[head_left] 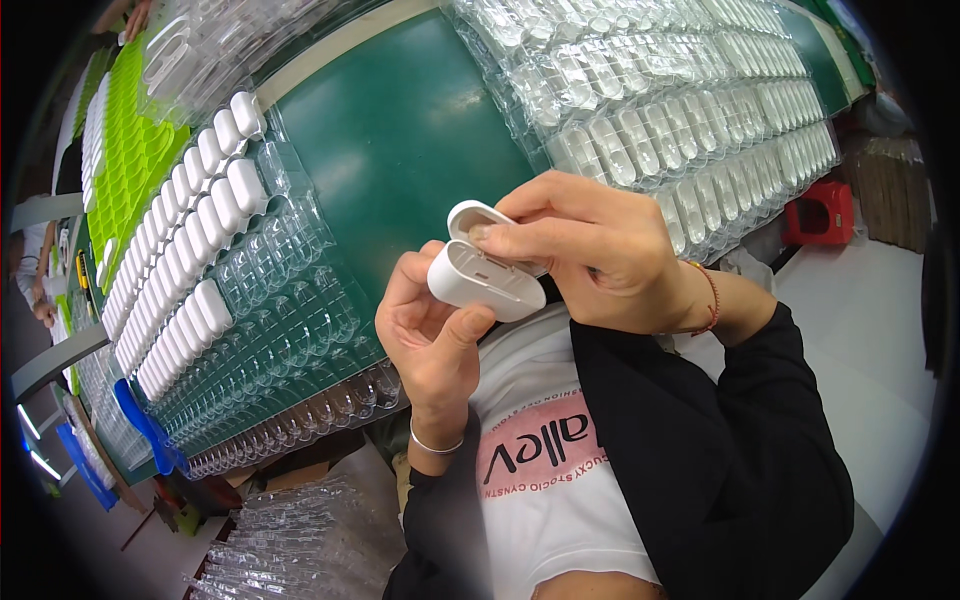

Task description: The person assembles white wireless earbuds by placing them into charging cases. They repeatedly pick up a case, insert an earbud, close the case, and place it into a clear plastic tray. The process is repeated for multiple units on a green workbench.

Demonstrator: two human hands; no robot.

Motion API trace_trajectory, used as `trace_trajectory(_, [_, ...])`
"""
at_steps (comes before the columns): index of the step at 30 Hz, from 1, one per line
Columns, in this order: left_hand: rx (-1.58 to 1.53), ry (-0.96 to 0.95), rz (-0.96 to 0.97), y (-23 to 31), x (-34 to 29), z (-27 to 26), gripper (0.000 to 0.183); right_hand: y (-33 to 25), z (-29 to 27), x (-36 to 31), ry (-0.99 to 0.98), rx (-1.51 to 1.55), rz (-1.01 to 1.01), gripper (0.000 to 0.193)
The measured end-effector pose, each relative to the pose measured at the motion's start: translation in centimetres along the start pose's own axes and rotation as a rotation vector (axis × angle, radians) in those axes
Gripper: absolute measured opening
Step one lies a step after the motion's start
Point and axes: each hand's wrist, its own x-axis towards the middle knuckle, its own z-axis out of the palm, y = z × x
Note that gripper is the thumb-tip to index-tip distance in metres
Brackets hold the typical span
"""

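A white earbud charging case (485, 280) with its lid raised is held up in front of my chest, over the near edge of the green table. My left hand (425, 325) grips the body of the case from the left and below, thumb on its front. With the thumb inside the lid and the fingers behind it, my right hand (590, 245) pinches the raised lid (468, 214). Part of the lid and the hinge lie behind the right fingers. The hollow inside of the case faces up.
Left on the green table (400, 110), a clear tray (300, 260) carries rows of closed white cases (190, 220). Clear moulded trays (680, 130) cover the right side. Beyond the left tray is a lime-green tray (135, 140). A red stool (822, 213) stands at right.
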Motion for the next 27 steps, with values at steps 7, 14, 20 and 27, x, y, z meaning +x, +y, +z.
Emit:
trace_trajectory(7, [0.087, 0.130, 0.079, 0.1, -0.4, 0.7, 0.029, -0.3, -1.0, 2.1, 0.060, 0.048, -0.072, 0.037])
trace_trajectory(14, [0.014, 0.128, 0.162, -0.5, 0.9, 1.1, 0.026, -0.6, -1.3, 2.1, -0.090, 0.145, -0.022, 0.027])
trace_trajectory(20, [0.125, 0.130, 0.096, -0.7, 1.4, 0.9, 0.029, -0.3, -2.8, 4.6, -0.305, 0.182, 0.216, 0.014])
trace_trajectory(27, [0.343, 0.123, 0.083, -0.5, 1.9, 1.9, 0.029, 4.9, -5.6, 11.7, -0.114, -0.013, -0.008, 0.010])
